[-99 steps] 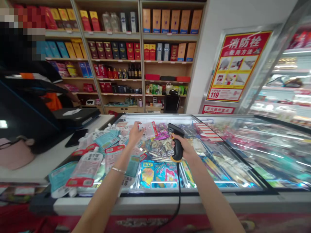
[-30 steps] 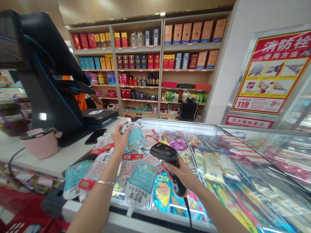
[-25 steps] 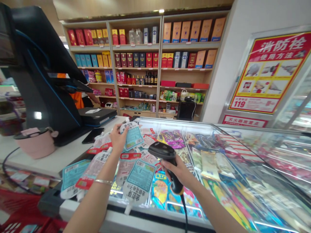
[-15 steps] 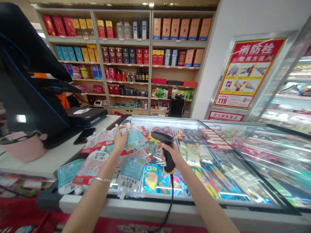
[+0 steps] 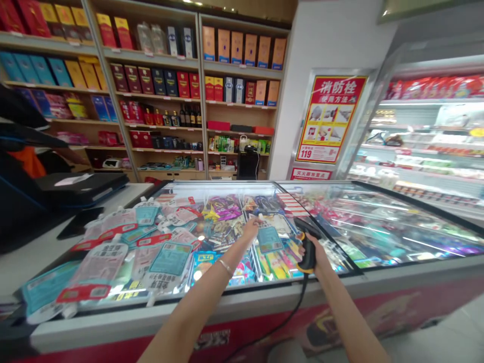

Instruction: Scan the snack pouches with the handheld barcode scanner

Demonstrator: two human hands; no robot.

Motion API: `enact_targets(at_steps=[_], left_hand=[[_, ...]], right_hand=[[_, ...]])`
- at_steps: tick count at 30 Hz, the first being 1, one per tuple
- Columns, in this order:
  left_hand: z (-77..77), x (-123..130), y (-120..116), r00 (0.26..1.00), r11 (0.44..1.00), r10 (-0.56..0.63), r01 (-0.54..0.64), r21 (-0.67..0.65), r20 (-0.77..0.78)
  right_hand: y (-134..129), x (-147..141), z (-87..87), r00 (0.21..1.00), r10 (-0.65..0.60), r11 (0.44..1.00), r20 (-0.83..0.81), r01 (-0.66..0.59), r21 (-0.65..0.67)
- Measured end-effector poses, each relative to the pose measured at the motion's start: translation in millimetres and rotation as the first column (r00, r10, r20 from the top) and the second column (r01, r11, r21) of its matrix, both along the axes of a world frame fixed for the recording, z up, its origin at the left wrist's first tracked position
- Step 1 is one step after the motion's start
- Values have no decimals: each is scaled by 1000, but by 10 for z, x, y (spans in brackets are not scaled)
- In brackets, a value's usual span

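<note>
- We hold the blue-labelled pouch [image 5: 269,240] at its spout end with the left hand [image 5: 252,227], right of the frame's centre. The grip is narrow; we cannot tell whether the pouch touches the glass below.
- We hold the black scanner [image 5: 308,252] in the right hand [image 5: 316,250], right of the pouch. The grip is wrapped around its handle; the cable [image 5: 298,305] hangs toward the bottom of the frame.
- We see further pouches [image 5: 99,262], red- and blue-labelled, overlapping on the glass top of the freezer [image 5: 234,301], at left.
- We see the phone [image 5: 80,223] on the counter [image 5: 20,269], left of these pouches.
- We locate shelves [image 5: 162,98] at upper left and a red poster [image 5: 328,120] at upper right.
</note>
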State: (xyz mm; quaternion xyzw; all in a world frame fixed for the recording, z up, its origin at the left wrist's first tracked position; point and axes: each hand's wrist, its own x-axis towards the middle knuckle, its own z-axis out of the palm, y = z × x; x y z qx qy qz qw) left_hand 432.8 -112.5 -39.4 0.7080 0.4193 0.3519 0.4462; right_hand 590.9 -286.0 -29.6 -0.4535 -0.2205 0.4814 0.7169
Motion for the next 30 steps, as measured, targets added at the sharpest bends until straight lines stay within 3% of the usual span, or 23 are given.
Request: enact_targets(at_steps=[3,5,7,8,14,17,21,23,27,30], left_hand=[[11,230,-155,993,962,-12,43,268,-115],[-28,278,-248,942,849,-114,257,462,-315],[-85,293,-323,832,732,-196,476,487,-519],[-107,300,-352,783,700,-209,538,468,-586],[-49,344,-430,664,691,-193,615,380,-723],[41,177,-352,677,704,-165,590,394,-718],[234,-501,-24,787,771,84,337,541,-611],[374,-1009,212,783,766,280,166,621,-555],[635,-2103,662,623,706,619,-174,686,-478],[669,-2754,879,459,633,756,-333,699,-466]], right_hand=[[-49,251,-79,992,-118,991,-49,121,64],[-47,328,-120,986,-150,984,-67,156,90],[-26,342,-147,987,-154,983,-38,157,94],[-13,331,-153,988,-153,984,-9,153,89],[7,207,-100,984,-168,985,53,166,41],[-26,140,-59,983,-183,983,9,183,13],[3,-62,54,994,-106,994,5,106,5],[105,-240,170,999,-35,999,28,34,23],[531,-726,460,989,126,978,72,-137,158],[962,-1140,577,963,247,939,103,-264,220]])
